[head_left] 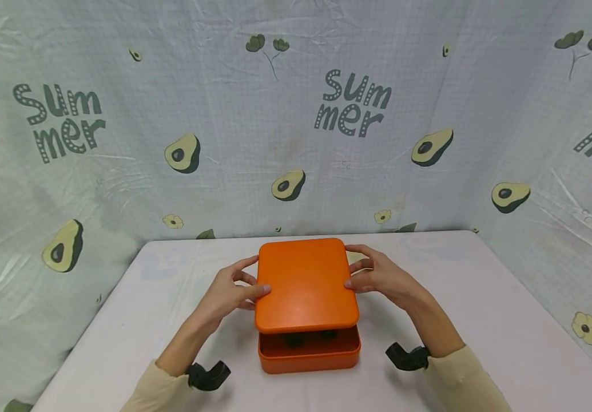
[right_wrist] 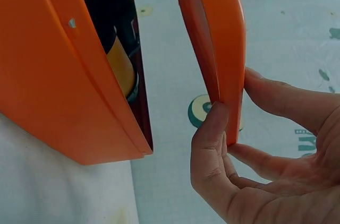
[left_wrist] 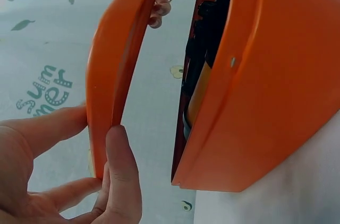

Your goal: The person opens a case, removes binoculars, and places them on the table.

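Observation:
An orange square lid (head_left: 306, 286) is held above an orange box (head_left: 310, 363) on the table. My left hand (head_left: 232, 290) pinches the lid's left edge between thumb and fingers. On the opposite edge my right hand (head_left: 375, 273) grips it the same way. Both wrist views show a gap between the lid (left_wrist: 109, 59) and the box (left_wrist: 281, 70). Inside the box lie black items (left_wrist: 212, 22) and something yellow-orange (right_wrist: 121, 67); the lid hides most of them in the head view.
The box stands on a white table (head_left: 182, 320) near its middle. Behind the table hangs a pale curtain (head_left: 234, 114) printed with avocados and the word summer. A black band with a mount sits on each wrist, the left mount (head_left: 208, 376) close to the tabletop.

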Action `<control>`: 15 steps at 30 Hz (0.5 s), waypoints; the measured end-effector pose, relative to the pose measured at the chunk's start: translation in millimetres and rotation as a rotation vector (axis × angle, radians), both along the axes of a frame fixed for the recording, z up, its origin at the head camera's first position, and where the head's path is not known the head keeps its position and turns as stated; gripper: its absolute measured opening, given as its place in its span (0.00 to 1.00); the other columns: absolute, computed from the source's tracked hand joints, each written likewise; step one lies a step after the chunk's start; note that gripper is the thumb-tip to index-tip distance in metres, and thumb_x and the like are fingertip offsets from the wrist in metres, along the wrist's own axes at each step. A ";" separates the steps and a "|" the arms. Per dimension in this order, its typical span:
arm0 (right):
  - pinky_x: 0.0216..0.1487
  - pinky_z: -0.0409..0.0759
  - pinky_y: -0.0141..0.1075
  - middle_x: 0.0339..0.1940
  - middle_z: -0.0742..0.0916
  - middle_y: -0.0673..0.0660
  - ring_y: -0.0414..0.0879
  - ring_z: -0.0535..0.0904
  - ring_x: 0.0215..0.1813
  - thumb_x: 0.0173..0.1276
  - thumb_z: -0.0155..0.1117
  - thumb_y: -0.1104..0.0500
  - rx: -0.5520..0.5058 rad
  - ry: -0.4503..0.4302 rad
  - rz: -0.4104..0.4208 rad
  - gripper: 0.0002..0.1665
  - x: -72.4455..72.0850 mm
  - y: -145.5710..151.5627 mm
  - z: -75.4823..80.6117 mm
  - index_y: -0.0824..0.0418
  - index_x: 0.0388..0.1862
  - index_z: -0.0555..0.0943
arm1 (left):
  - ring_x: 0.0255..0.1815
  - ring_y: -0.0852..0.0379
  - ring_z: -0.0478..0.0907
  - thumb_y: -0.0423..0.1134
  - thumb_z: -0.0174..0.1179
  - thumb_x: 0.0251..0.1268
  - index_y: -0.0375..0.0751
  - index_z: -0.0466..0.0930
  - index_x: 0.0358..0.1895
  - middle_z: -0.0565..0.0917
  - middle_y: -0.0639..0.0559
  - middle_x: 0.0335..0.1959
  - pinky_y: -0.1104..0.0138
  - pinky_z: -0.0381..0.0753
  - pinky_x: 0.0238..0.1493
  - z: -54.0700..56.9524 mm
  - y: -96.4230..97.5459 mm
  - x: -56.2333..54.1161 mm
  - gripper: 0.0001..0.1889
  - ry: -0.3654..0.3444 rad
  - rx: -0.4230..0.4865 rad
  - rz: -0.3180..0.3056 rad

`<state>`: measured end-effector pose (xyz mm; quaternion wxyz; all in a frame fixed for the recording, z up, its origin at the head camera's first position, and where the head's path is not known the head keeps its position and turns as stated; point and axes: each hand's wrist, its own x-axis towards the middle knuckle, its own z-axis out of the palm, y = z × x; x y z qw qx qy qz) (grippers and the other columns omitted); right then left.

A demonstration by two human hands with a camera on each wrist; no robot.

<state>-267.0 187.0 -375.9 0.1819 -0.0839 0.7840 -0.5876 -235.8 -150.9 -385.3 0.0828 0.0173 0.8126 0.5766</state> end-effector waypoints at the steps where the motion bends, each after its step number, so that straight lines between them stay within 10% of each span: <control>1: 0.55 0.89 0.43 0.59 0.79 0.67 0.50 0.85 0.47 0.63 0.75 0.62 -0.009 0.000 0.003 0.54 0.3 0.3 0.2 0.56 0.83 0.58 | 0.33 0.54 0.85 0.42 0.75 0.61 0.48 0.64 0.80 0.79 0.40 0.46 0.59 0.92 0.38 0.2 -0.4 0.4 0.43 0.000 0.000 -0.006; 15: 0.52 0.88 0.41 0.57 0.79 0.66 0.49 0.85 0.46 0.64 0.74 0.63 -0.042 0.010 0.037 0.54 2.6 2.5 3.0 0.57 0.84 0.57 | 0.33 0.54 0.85 0.40 0.75 0.59 0.51 0.63 0.80 0.79 0.39 0.48 0.52 0.92 0.42 3.5 -2.6 1.4 0.45 -0.005 0.031 -0.029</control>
